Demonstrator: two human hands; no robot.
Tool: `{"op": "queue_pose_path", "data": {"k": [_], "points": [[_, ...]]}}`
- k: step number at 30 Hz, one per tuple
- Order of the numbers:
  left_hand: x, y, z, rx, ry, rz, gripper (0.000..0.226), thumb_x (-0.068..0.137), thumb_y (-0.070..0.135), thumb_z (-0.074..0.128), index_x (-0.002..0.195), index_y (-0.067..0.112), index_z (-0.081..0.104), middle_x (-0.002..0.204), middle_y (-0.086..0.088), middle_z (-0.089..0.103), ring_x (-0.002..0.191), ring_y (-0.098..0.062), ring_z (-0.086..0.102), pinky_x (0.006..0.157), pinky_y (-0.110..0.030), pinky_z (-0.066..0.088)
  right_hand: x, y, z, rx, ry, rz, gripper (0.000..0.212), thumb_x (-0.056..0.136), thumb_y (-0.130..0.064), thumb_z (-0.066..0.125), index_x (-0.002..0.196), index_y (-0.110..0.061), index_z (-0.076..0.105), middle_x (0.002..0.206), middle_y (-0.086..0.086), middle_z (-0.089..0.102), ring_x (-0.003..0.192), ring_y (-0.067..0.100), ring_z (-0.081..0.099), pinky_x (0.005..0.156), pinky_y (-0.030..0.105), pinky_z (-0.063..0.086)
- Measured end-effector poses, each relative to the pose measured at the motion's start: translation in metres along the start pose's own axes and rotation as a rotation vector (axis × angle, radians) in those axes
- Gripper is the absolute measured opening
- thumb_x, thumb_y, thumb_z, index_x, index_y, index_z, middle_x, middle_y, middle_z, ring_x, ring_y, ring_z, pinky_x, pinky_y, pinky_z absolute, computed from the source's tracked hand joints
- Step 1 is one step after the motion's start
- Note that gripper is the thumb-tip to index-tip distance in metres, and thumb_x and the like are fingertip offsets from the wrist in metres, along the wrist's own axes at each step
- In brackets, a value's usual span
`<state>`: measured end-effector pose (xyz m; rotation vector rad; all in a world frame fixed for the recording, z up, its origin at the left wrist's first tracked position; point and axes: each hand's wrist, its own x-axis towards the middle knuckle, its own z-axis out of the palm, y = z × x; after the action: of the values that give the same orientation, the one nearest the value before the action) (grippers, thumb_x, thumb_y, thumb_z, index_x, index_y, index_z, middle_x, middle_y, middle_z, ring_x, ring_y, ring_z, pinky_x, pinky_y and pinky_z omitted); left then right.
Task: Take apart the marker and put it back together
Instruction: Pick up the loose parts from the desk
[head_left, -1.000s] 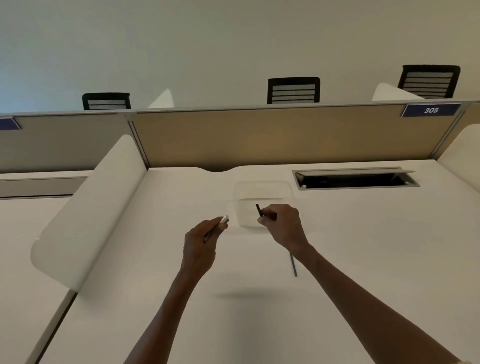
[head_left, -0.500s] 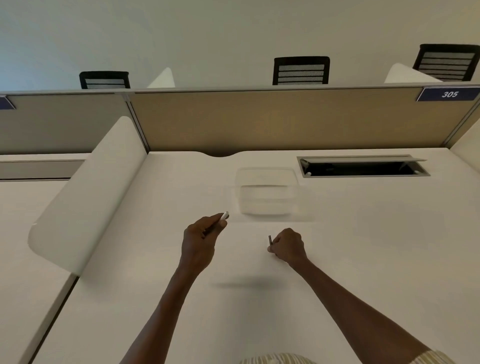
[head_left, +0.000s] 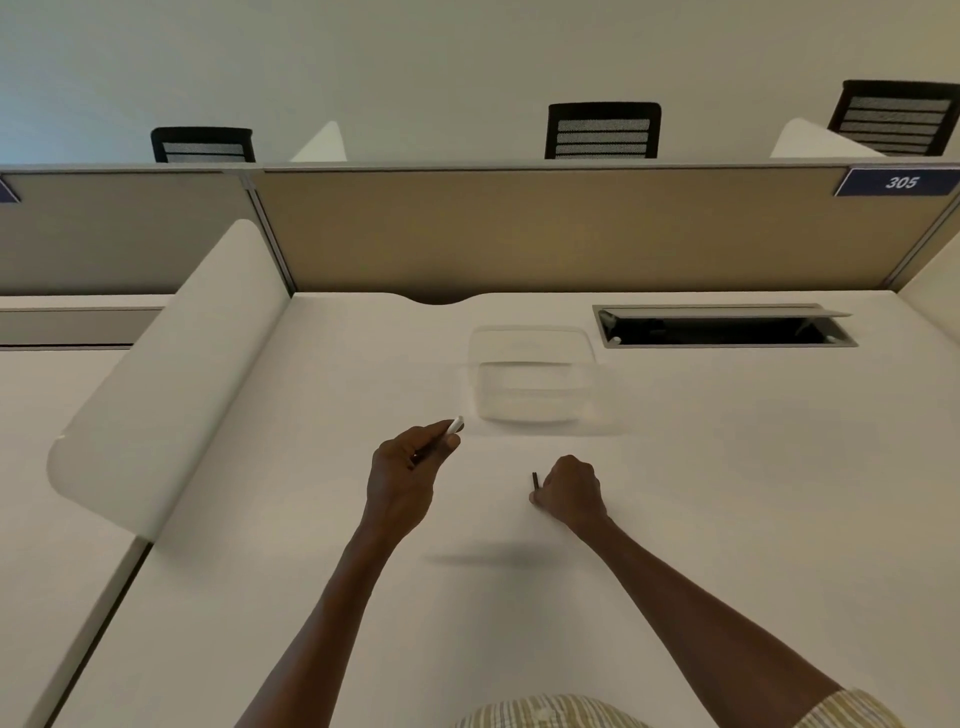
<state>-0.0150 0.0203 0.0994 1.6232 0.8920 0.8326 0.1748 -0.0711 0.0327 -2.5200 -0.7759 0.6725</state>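
head | left hand (head_left: 400, 480) fingers grip marker body (head_left: 455, 426) | right hand (head_left: 570, 491) fingers pinch dark part (head_left: 535, 479)

Both hands (head_left: 402, 480) fisted (arms outstretched)

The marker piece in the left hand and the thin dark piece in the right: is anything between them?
Nothing visible. Only bare desk lies between the left hand and the right hand. The clear tray sits farther back, off that line.

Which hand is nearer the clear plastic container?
Left. The left hand sits just before the container's near-left corner; the right hand is farther back, in front of it.
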Motion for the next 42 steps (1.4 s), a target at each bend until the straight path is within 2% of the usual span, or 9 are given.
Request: {"op": "queue_pose_path", "data": {"k": [13,18,21,24,26,34,37,39,42], "points": [[-0.005,0.006,-0.002,0.009,0.015,0.0,0.021,0.09,0.022,0.07,0.11,0.027,0.075,0.094,0.012,0.076,0.085,0.0,0.067,0.07,-0.008,0.045,-0.003,0.001,-0.005,-0.002,-0.033,-0.015,0.031,0.075,-0.024,0.075,0.093,0.001,0.068,0.091,0.011,0.072,0.093,0.028,0.066,0.068,0.025,0.046],[-0.007,0.011,-0.001,0.015,0.011,0.011,0.021,0.09,0.021,0.07,0.11,0.027,0.075,0.092,0.017,0.076,0.084,0.005,0.067,0.068,-0.003,0.042,-0.005,0.001,-0.008,0.006,-0.04,-0.032,0.033,0.078,-0.028,0.074,0.09,0.001,0.066,0.089,0.012,0.07,0.089,0.028,0.065,0.071,0.028,0.048],[-0.007,0.014,0.0,0.015,0.007,0.013,0.02,0.09,0.021,0.07,0.109,0.028,0.075,0.092,0.017,0.076,0.084,0.004,0.067,0.069,-0.004,0.043,-0.008,0.001,-0.01,-0.002,-0.051,-0.038,0.027,0.077,-0.027,0.074,0.075,-0.005,0.058,0.074,0.009,0.061,0.074,0.024,0.056,0.064,0.026,0.043],[-0.007,0.014,0.001,0.016,0.006,0.012,0.02,0.09,0.023,0.07,0.11,0.027,0.075,0.092,0.015,0.076,0.084,0.0,0.067,0.068,-0.007,0.045,-0.01,0.002,-0.012,-0.027,-0.059,-0.053,0.043,0.077,-0.024,0.073,0.056,-0.012,0.037,0.055,0.001,0.04,0.067,0.024,0.043,0.047,0.025,0.03],[-0.007,0.015,0.001,0.013,0.003,0.017,0.021,0.09,0.023,0.07,0.11,0.027,0.075,0.093,0.014,0.077,0.084,-0.002,0.067,0.069,-0.008,0.046,-0.01,0.002,-0.013,-0.032,-0.058,-0.061,0.049,0.077,-0.024,0.073,0.055,-0.014,0.031,0.054,-0.001,0.033,0.067,0.023,0.04,0.045,0.026,0.026],[-0.007,0.017,0.0,-0.002,-0.01,0.022,0.022,0.09,0.019,0.07,0.111,0.024,0.074,0.099,0.011,0.076,0.093,-0.007,0.069,0.082,-0.021,0.05,-0.009,0.002,-0.012,-0.003,0.016,-0.065,0.029,0.073,-0.023,0.079,0.088,-0.001,0.067,0.086,0.009,0.071,0.084,0.027,0.067,0.07,0.031,0.052],[-0.007,0.02,0.001,-0.052,-0.006,0.009,0.023,0.089,0.016,0.071,0.109,0.026,0.074,0.098,0.017,0.076,0.096,0.006,0.067,0.076,-0.007,0.046,-0.009,-0.004,-0.014,0.029,0.102,-0.131,0.008,0.073,-0.011,0.069,0.08,-0.008,0.07,0.082,0.004,0.073,0.08,0.023,0.067,0.064,0.024,0.048],[-0.008,0.021,0.002,-0.103,-0.005,-0.011,0.023,0.089,0.015,0.072,0.108,0.026,0.074,0.097,0.02,0.076,0.095,0.012,0.066,0.07,-0.003,0.044,-0.011,-0.009,-0.017,0.109,0.08,-0.176,0.007,0.072,-0.01,0.065,0.074,-0.012,0.071,0.075,0.0,0.073,0.073,0.017,0.067,0.059,0.021,0.042],[-0.008,0.022,0.004,-0.165,0.0,-0.05,0.023,0.089,0.014,0.071,0.107,0.029,0.074,0.093,0.018,0.077,0.073,0.001,0.066,0.063,-0.003,0.045,-0.017,-0.019,-0.021,0.293,-0.083,-0.195,0.006,0.076,-0.016,0.068,0.073,-0.01,0.071,0.069,0.001,0.071,0.055,0.013,0.063,0.05,0.019,0.044]]}}
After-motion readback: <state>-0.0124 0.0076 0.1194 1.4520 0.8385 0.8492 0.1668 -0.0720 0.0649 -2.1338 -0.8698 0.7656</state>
